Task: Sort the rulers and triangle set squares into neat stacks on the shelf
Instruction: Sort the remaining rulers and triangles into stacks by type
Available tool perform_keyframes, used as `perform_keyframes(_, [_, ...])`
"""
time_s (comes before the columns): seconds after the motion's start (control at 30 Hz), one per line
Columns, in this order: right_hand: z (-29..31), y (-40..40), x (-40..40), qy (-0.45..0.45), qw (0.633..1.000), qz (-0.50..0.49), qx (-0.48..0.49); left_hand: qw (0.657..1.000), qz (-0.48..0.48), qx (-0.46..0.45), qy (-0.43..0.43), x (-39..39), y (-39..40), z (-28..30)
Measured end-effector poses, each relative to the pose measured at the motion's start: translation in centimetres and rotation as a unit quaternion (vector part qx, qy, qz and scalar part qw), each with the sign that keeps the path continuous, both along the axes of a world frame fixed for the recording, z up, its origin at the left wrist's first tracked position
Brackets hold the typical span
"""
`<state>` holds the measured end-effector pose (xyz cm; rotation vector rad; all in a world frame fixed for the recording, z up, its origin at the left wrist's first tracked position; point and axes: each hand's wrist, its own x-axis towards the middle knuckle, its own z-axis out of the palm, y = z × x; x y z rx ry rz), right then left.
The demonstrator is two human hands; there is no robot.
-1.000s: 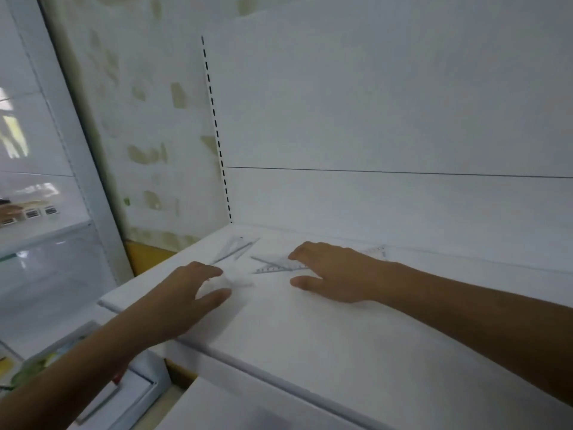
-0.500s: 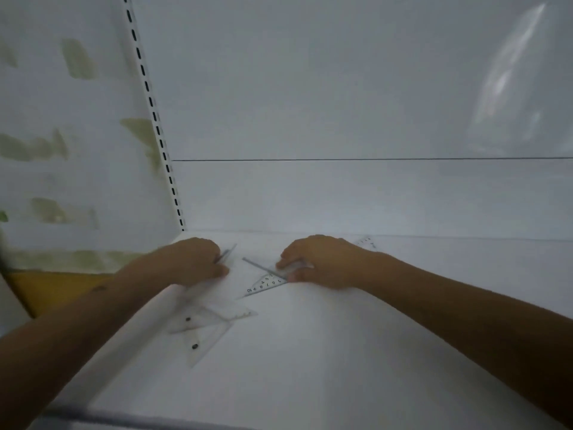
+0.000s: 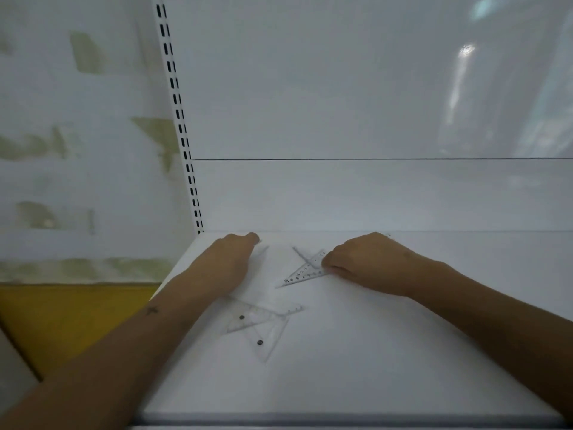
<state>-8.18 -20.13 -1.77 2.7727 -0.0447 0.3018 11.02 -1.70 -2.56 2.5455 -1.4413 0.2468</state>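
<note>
Everything lies on a white shelf (image 3: 356, 352). My left hand (image 3: 229, 259) is at the back left with its fingers curled down over a clear ruler (image 3: 263, 251); only a faint end of the ruler shows past the hand. My right hand (image 3: 369, 262) is at the back centre, and its fingertips pinch the right end of a clear set square (image 3: 302, 274) printed with black numbers. A thin clear ruler (image 3: 301, 255) crosses under that set square. Nearer the front, two clear set squares (image 3: 259, 324) with black dots lie overlapped below my left wrist.
The shelf's white back panel (image 3: 356, 193) rises just behind my hands. A slotted upright (image 3: 179, 119) stands at the back left corner. Left of the shelf is a patchy wall (image 3: 77, 150) with a yellow band (image 3: 71, 321). The shelf's front edge (image 3: 341, 418) runs along the bottom.
The view has drawn closer to the shelf. Both hands have reached further back: the left one onto the ruler by the corner, the right one onto the numbered set square's end.
</note>
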Motion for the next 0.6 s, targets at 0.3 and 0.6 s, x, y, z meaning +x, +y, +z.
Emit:
perform_keyframes(0.3, [0.5,-1.0,-0.1,-0.124,0.923,-0.111,0.348,0.978,-0.043,-0.180,0.093,-0.1,0.5,1.4])
perform_keyframes(0.6, [2.4,-3.2,-6.4,-0.150,0.924,-0.175,0.304,0.967,-0.152,-0.122,0.162,-3.8,-1.1,2.9])
